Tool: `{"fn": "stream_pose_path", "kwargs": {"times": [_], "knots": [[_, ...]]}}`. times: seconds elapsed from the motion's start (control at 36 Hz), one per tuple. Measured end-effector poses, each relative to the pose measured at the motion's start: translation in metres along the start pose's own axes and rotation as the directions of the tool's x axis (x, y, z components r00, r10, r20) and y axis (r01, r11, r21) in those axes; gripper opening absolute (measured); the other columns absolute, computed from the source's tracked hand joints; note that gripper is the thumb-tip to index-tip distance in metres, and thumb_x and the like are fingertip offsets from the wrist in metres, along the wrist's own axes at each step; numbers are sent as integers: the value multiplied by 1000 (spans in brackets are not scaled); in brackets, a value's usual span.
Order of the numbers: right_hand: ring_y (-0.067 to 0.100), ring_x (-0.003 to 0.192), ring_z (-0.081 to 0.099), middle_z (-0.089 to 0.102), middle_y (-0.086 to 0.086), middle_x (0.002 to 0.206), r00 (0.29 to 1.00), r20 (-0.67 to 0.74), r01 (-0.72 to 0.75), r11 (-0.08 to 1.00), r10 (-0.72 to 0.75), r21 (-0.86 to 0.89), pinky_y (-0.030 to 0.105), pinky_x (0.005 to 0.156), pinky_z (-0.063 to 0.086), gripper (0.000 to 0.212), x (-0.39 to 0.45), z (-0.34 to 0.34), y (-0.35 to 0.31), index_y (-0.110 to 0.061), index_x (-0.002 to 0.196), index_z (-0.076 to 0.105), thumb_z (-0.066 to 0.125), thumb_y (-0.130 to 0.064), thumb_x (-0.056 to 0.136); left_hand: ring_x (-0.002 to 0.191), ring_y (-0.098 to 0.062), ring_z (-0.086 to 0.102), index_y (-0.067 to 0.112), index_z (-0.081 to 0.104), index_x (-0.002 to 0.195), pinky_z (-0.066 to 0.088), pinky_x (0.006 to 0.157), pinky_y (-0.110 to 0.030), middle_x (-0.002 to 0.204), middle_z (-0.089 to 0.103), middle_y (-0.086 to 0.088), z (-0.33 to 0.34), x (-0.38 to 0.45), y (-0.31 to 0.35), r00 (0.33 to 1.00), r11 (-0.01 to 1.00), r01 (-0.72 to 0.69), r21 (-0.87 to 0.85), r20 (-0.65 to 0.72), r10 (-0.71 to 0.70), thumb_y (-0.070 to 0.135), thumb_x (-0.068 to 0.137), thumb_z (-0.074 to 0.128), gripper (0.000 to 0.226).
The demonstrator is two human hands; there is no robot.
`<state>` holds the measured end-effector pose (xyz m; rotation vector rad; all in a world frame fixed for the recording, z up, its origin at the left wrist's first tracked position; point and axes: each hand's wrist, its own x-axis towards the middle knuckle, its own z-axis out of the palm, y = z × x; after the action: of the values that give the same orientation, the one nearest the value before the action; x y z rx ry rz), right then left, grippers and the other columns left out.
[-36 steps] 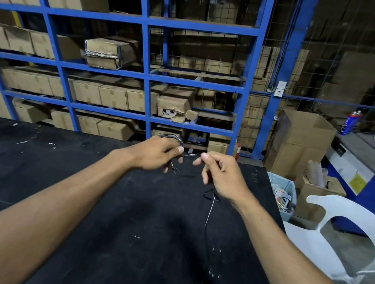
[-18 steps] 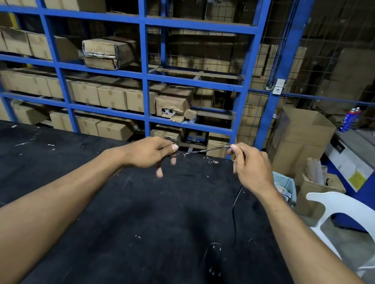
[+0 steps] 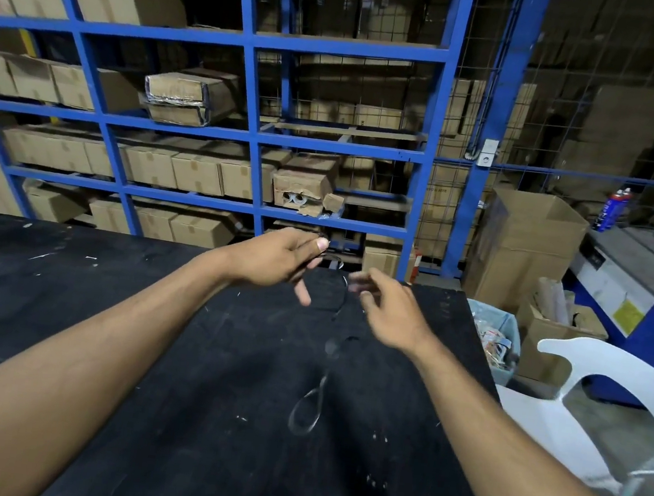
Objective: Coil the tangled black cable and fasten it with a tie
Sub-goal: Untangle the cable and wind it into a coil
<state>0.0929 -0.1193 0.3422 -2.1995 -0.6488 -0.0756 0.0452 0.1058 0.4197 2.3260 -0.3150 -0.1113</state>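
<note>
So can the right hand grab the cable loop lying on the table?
Probably yes. The right hand is open and holds nothing, and the cable loop lies bare on the black table just nearer the person, nothing between them.

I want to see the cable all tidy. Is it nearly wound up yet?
Not yet. The left hand pinches a few small loops of the black cable, so winding has begun. The right hand is blurred and seems to hold nothing. A long tail ending in a loose loop lies over the black table and needs winding. No tie is visible, so fastening is left.
</note>
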Motion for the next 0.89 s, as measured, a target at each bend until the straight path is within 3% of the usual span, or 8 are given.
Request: {"fn": "stream_pose_path", "kwargs": {"times": [0.14,0.22,0.28,0.33,0.39,0.53,0.72,0.89], "knots": [[27,105,76,81,9,102,993,-92,-5,801,76,599,46,106,54,33,-4,24,-39,-7,119,61,51,-21,90,71,-19,80,16,44,76,41,54,-22,48,50,1,1,12,14,994,999,3,46,-106,1,40,113,33,46],[17,94,77,81,9,93,996,-51,-10,683,69,731,36,99,58,40,-2,32,-52,-14,121,61,68,-28,84,54,4,59,19,51,78,41,58,-24,60,60,5,-4,14,18,982,985,-11,173,-185,43,40,113,36,44],[15,87,74,78,19,103,990,-44,-55,651,134,757,41,94,62,38,1,36,-58,-17,123,59,76,-18,89,49,7,56,19,52,79,41,58,-26,62,59,7,-7,14,17,977,981,-3,194,-211,45,40,113,37,42],[15,79,68,75,22,102,974,-114,-51,678,196,733,36,76,61,28,4,34,-60,-23,116,59,74,-10,95,54,3,68,18,51,82,47,54,-23,63,62,3,-11,12,16,976,983,20,184,-217,21,43,112,37,42],[12,73,63,72,6,84,959,-240,44,760,149,649,26,65,50,20,7,27,-57,-25,105,60,73,-12,96,61,-6,76,18,49,82,47,55,-24,64,61,2,-16,8,14,976,979,45,197,-220,-1,45,112,36,42],[2,78,62,70,-5,89,903,-418,227,935,-97,274,12,71,45,7,15,-5,-55,-18,90,72,74,-18,96,64,-7,77,13,48,88,42,60,-29,69,57,-2,-25,-2,5,985,976,74,202,-170,-40,46,111,35,43],[1,69,53,63,-2,92,931,-248,289,956,-268,50,11,64,42,10,24,-22,-62,-20,90,73,83,-22,89,72,-15,81,13,48,87,43,58,-19,63,60,-8,-28,-7,3,977,993,74,90,-207,-54,45,112,34,43],[5,73,60,68,-6,80,953,-272,184,969,-135,165,9,68,44,14,31,-6,-70,-19,80,71,80,-16,90,76,-24,82,15,45,83,45,63,-25,50,50,3,-31,-5,11,972,999,29,16,-233,-24,43,112,34,42]]}}
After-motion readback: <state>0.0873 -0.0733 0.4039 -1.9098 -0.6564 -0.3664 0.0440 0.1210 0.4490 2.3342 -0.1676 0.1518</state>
